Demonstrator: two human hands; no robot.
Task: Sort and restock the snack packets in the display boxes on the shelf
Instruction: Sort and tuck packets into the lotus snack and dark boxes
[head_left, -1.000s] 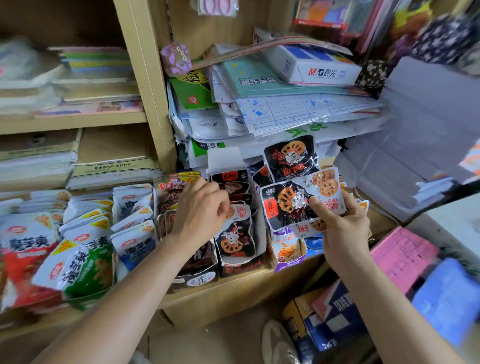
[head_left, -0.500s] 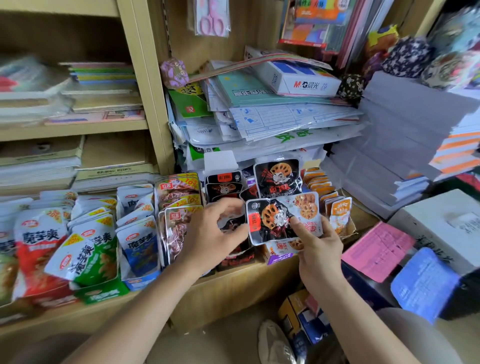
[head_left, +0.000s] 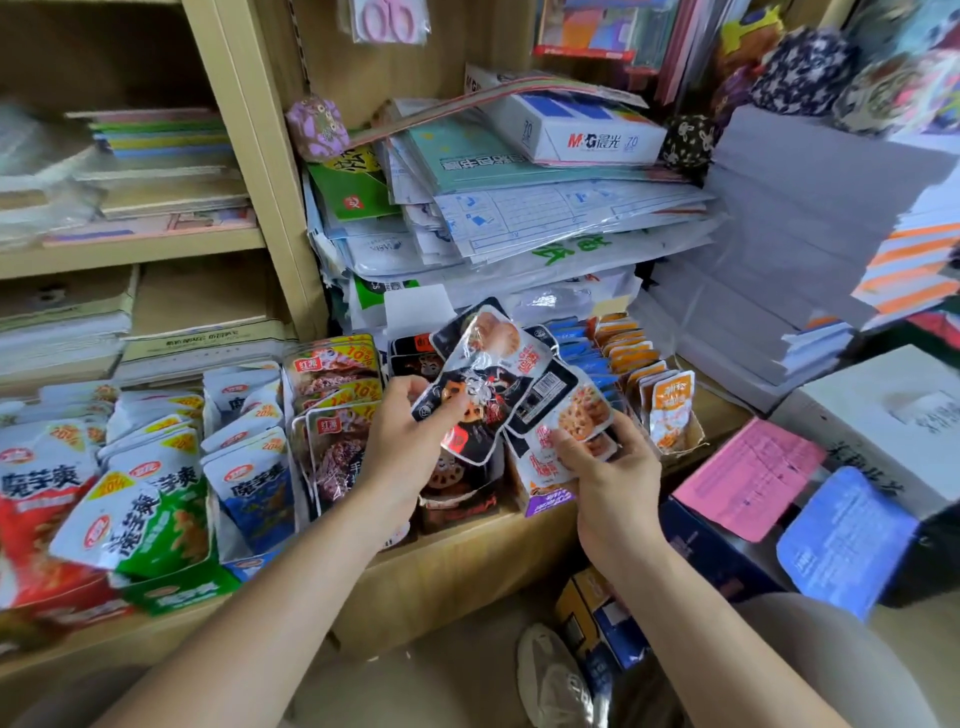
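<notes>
Since half a second ago, the left hand (head_left: 410, 436) has risen from the black cardboard display box (head_left: 457, 506) to the bundle held in front of it. The bundle, then nearly upright, is now tilted and fanned out.

The left thumb and forefinger now pinch the corner of a glossy black foil packet printed with lotus-root slices (head_left: 470, 410). The right hand (head_left: 618, 478) has its fingers curled under a fan of white and black lotus-root packets (head_left: 576, 415), with the thumb clamped on top. The black packet overlaps that fan, above the boxes on the pale wooden shelf (head_left: 467, 561).

By the look of it, the black one is being peeled out of the mixed bundle. It probably belongs in the black box just below, where similar packets stand, so the sorting is mid-way.

One packet in the fan shows a barcode on its back. To the left, blue-and-white pouches (head_left: 254, 483) read "魔芋爽" with yellow "20%" flags. The red-labelled packets (head_left: 337, 374) beside them carry "10%". Higher up, a white carton (head_left: 587, 137) reads "M&G 晨光 70". Writing on the orange-and-white packets (head_left: 670, 410) is too small to read.
</notes>
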